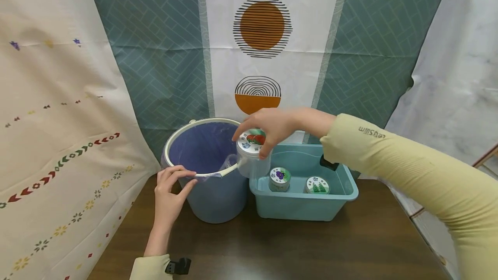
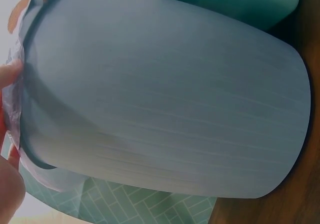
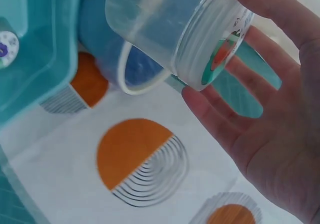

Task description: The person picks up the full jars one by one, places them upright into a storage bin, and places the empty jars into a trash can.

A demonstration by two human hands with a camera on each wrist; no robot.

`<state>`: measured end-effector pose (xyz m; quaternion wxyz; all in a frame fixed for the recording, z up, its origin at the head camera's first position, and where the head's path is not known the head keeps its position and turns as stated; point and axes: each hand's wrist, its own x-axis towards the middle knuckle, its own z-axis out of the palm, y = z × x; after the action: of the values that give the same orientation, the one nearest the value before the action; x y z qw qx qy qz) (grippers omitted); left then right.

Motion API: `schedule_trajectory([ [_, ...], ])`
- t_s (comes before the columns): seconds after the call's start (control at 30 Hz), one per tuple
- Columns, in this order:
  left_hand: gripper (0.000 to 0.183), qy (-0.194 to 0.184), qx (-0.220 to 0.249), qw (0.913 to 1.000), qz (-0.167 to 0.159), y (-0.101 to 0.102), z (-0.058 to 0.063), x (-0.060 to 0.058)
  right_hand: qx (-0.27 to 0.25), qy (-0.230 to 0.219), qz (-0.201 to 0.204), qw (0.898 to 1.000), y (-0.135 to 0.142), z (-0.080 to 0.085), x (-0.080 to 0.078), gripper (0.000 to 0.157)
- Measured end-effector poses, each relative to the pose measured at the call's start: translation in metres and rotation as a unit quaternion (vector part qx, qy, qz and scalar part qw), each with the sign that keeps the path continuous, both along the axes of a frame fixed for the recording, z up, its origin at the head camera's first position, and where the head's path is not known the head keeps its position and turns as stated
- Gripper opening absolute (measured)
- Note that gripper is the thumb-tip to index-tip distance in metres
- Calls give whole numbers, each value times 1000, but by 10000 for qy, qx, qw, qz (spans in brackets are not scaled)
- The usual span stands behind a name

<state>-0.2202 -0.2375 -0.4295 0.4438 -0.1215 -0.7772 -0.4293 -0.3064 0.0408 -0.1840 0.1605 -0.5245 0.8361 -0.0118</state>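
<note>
My right hand (image 1: 274, 126) grips a clear plastic jar (image 1: 253, 165) by its lid (image 3: 220, 58), which has a red and green picture. The jar hangs upright at the right side of the blue trash can (image 1: 218, 202), overlapping its cream rim ring (image 1: 169, 148) in the head view. At the can's front left edge, my left hand (image 1: 169, 189) pinches the thin, clear trash bag (image 2: 15, 101) where it folds over the rim. Inside the can, the bag lines the wall.
To the right of the can stands a teal bin (image 1: 295, 206). In it are a jar with a purple flower lid (image 1: 280, 175) and a jar with a green leaf lid (image 1: 317, 185). Patterned curtains (image 1: 163, 55) hang behind the brown table (image 1: 253, 249).
</note>
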Motion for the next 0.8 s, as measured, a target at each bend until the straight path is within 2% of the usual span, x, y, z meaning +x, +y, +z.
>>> schedule_trajectory([
  [0.2, 30, 5, 42, 10000, 7, -2, 2, 0, 8, 177, -74, 9998, -34, 21, -13, 69],
  [0.43, 28, -113, 27, 9999, -67, -1, 4, 1, -327, -390, -992, 9938, -64, 26, -29, 68],
  [0.57, 28, -35, -10, 10000, 15, 7, 11, 6, -146, -156, -871, 9960, -84, 22, -41, 68],
  [0.63, 27, 8, -30, 10000, 30, 11, 17, 11, 31, 144, -634, 9979, -95, 19, -46, 68],
  [0.8, 26, -23, -16, 10000, 9, 16, 27, 19, 52, 302, -376, 9988, -116, 11, -54, 69],
])
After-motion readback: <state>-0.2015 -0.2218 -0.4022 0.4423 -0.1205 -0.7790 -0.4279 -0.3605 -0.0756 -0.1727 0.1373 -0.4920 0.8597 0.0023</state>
